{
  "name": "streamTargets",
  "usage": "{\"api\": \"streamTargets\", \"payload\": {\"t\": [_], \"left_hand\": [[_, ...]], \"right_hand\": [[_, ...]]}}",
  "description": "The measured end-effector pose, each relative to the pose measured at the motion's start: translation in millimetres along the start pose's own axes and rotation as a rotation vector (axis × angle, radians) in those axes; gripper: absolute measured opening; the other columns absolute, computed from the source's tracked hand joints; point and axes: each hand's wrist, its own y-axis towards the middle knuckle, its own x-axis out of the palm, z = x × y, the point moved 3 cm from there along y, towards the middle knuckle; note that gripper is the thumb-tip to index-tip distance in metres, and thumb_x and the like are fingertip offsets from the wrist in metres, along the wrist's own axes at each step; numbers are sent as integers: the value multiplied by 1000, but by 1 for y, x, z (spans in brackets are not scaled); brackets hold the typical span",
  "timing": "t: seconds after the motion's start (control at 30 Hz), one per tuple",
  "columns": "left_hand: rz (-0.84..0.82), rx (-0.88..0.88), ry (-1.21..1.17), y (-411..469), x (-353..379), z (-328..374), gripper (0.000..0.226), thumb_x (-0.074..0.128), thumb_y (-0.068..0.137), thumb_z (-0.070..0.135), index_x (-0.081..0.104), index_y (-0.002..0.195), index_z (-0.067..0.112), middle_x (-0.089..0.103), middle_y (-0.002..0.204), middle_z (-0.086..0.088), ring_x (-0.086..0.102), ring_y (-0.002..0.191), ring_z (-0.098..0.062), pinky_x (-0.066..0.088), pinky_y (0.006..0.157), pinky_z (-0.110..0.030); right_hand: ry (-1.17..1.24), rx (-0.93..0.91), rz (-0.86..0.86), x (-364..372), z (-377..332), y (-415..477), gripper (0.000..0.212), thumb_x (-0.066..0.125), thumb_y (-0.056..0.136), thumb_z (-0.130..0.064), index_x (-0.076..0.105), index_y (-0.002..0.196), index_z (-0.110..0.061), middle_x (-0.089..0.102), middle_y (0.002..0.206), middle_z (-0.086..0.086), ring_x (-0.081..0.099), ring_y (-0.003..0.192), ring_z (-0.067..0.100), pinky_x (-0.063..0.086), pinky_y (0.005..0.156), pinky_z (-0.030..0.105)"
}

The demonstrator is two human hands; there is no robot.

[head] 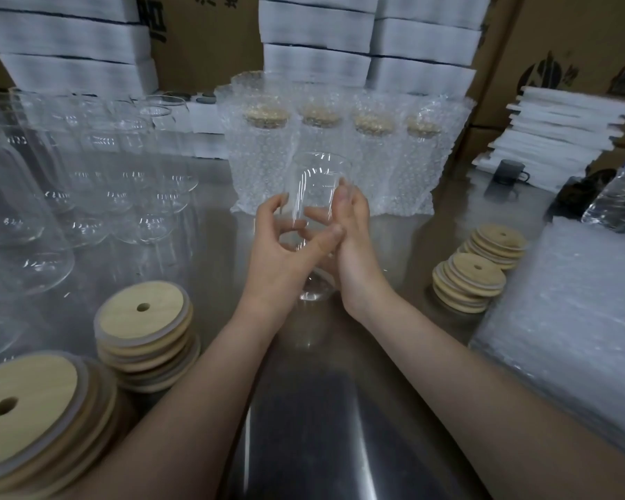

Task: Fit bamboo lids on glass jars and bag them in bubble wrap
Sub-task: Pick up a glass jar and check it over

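Observation:
A clear glass jar (316,182) with no lid stands upright at the middle of the steel table, held between both hands. My left hand (285,254) curls around its left side, thumb across the front. My right hand (354,247) grips its right side with the fingers behind the glass. Bamboo lids with a centre hole lie in stacks at the near left (145,326), the bottom left corner (26,409) and the right (480,272). Several lidded jars in bubble wrap bags (340,157) stand in a row just behind the held jar.
Many bare glass jars (98,175) crowd the table's left side. A pile of flat bubble wrap bags (574,312) lies at the right edge. A plastic water bottle (621,196) and a dark mug (509,171) sit at far right. White foam stacks (563,135) and cardboard boxes line the back.

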Motion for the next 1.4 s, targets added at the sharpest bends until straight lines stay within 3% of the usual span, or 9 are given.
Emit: {"api": "streamTargets", "payload": {"t": [0.23,0.37,0.53,0.7,0.83,0.97,1.17,1.27,1.4], "left_hand": [[29,-35,-122,5,-2,-1,55,72,85,18,45,134,13,66,109,-21,67,78,-24,57,66,-38],[19,-75,-172,6,-7,-4,62,76,80,34,50,131,9,72,78,0,68,70,-24,57,58,-34],[7,-96,-207,6,-9,-3,65,66,75,45,49,129,14,75,91,-8,73,82,-32,59,61,-33],[-15,29,-57,4,-4,-2,40,58,92,44,39,126,34,74,96,8,72,90,-12,55,76,-26],[91,138,82,3,-1,2,40,53,100,26,40,138,32,53,133,-4,58,119,-18,49,101,-33],[140,125,140,2,6,1,49,48,102,33,36,149,26,52,125,18,51,107,20,38,84,2],[207,110,191,-2,5,4,85,54,74,69,34,144,25,57,118,7,64,87,4,48,72,-11],[211,112,174,-2,4,6,85,64,71,66,38,141,24,56,110,10,65,81,5,48,65,-11],[195,54,93,0,3,8,85,66,63,69,46,134,27,66,112,-2,69,97,-22,55,88,-48]], "right_hand": [[-9,41,-14,-1,3,5,43,38,98,-59,34,138,-42,64,123,8,72,95,24,60,71,38],[3,84,-21,-3,5,4,33,30,101,-56,44,127,-41,71,114,-4,73,89,22,61,67,37],[11,171,-48,-5,8,7,56,26,97,-64,47,138,-31,68,119,-9,73,87,13,59,70,28],[25,138,-24,-8,6,6,50,31,95,-66,47,132,-37,67,125,-6,69,108,18,52,98,50],[-11,79,58,-7,2,3,48,40,97,-60,47,133,-29,67,123,0,73,95,27,58,84,55],[-133,-26,115,1,3,-1,59,53,94,-55,44,138,-17,62,129,11,66,108,38,54,89,56],[-310,-54,42,4,1,0,81,46,63,-83,40,127,-34,66,109,-2,72,85,9,57,89,43],[-299,-85,43,0,2,2,55,43,81,-74,42,117,-32,64,93,-12,67,72,-5,57,71,26],[-231,-77,27,-4,-6,2,26,32,102,-52,43,112,-30,61,90,-6,62,59,-6,45,48,11]]}}
